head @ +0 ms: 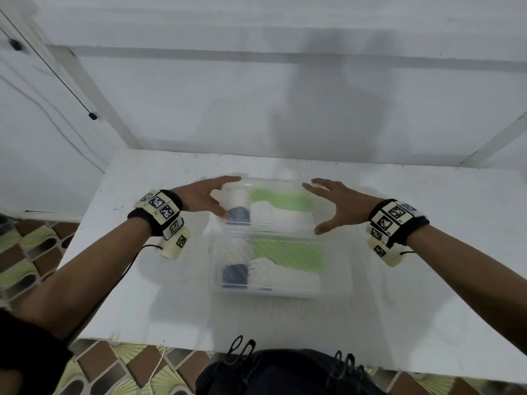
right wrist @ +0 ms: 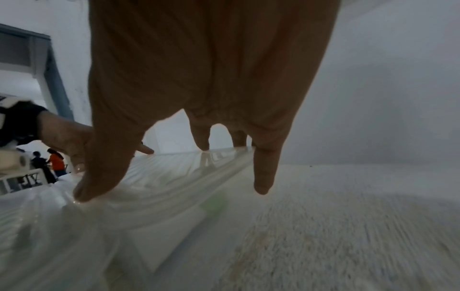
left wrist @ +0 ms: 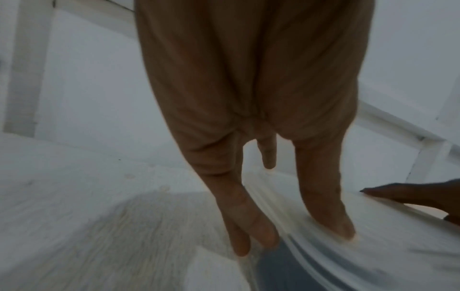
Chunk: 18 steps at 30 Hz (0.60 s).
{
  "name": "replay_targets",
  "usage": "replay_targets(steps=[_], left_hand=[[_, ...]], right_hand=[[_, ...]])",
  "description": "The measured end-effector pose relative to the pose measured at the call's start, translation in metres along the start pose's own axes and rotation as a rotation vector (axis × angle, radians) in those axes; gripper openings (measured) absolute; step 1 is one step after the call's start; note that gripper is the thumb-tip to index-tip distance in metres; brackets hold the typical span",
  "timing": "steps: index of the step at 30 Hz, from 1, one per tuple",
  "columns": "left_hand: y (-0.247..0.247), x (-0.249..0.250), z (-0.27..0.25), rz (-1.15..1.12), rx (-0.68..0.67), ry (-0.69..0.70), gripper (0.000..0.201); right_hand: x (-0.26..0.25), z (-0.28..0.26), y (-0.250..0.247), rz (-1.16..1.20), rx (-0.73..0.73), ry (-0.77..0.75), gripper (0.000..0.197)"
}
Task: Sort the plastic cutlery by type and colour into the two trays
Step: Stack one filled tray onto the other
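Two clear plastic trays stand one behind the other on the white table. The far tray (head: pixel 273 182) holds green cutlery (head: pixel 281 199), white cutlery (head: pixel 273 213) and blue pieces (head: pixel 238 215). The near tray (head: pixel 282 292) holds the same three colours. My left hand (head: pixel 225 196) is spread at the far tray's left end, and my right hand (head: pixel 312 208) is spread at its right end. In the left wrist view the fingertips (left wrist: pixel 248 242) touch the tray rim (left wrist: pixel 373 256). The right thumb (right wrist: pixel 82 195) rests on the tray (right wrist: pixel 174 177). Neither hand holds any cutlery.
The table (head: pixel 427 252) has bare surface on both sides of the trays. Its front edge runs just above my lap, where black clips (head: pixel 239 349) hang. White frame posts (head: pixel 94 89) rise behind the table. Patterned floor tiles (head: pixel 28 252) lie to the left.
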<state>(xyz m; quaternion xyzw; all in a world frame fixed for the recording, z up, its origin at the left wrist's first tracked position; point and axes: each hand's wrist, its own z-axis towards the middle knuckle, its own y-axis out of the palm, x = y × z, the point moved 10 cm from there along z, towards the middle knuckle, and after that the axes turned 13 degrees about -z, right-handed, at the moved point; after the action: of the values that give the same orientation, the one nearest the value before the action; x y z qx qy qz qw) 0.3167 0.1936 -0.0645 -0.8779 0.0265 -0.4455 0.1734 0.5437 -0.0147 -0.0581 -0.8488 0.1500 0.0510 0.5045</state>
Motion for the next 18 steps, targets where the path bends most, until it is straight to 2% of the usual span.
replay_targets(steps=[4, 9, 15, 18], left_hand=[[-0.003, -0.012, -0.005, -0.069, 0.067, -0.026, 0.108], [-0.003, -0.016, -0.008, -0.087, 0.147, -0.042, 0.107], [-0.007, -0.006, -0.009, -0.162, 0.181, 0.024, 0.102], [0.0, -0.011, -0.019, -0.265, 0.252, 0.095, 0.091]], right_hand=[[0.006, 0.001, 0.007, 0.138, 0.036, 0.012, 0.114], [0.001, 0.002, 0.01, 0.185, -0.008, 0.036, 0.116], [0.005, 0.0, 0.0, 0.203, 0.032, 0.088, 0.114], [0.009, -0.01, 0.002, 0.225, 0.098, 0.127, 0.11]])
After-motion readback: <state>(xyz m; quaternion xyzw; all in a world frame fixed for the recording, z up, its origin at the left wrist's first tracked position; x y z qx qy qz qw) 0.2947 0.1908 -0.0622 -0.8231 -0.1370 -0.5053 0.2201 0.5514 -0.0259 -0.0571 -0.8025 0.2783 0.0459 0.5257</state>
